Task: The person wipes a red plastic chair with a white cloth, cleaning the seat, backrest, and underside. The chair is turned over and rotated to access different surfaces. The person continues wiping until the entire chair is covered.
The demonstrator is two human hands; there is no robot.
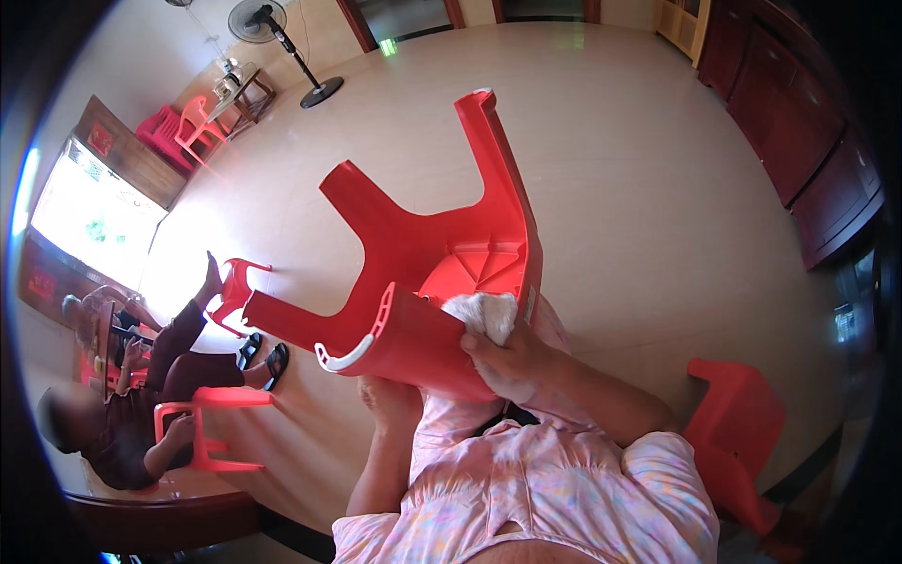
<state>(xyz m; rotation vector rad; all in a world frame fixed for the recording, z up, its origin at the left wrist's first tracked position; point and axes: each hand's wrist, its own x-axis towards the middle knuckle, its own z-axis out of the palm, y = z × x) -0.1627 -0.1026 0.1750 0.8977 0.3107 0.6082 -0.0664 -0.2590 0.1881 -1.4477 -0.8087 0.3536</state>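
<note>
A red plastic stool (416, 240) is held upside down in front of my body, its legs pointing up and away and the ribbed underside of its seat showing. My right hand (504, 356) grips a bunched whitish cloth (486, 314), which rests against the stool beside its nearest leg. Below that same broad leg, my left hand (387, 395) supports the stool from underneath; its fingers are largely hidden by the plastic. Pale caps or trim show on some of the leg ends.
Another red stool (747, 416) stands at my right. Two people sit at the left, near red plastic chairs (232, 398) and a small red stool (236, 296). A standing fan (285, 42) and a low table (239, 95) are farther back. Dark red cabinets (782, 106) line the right side.
</note>
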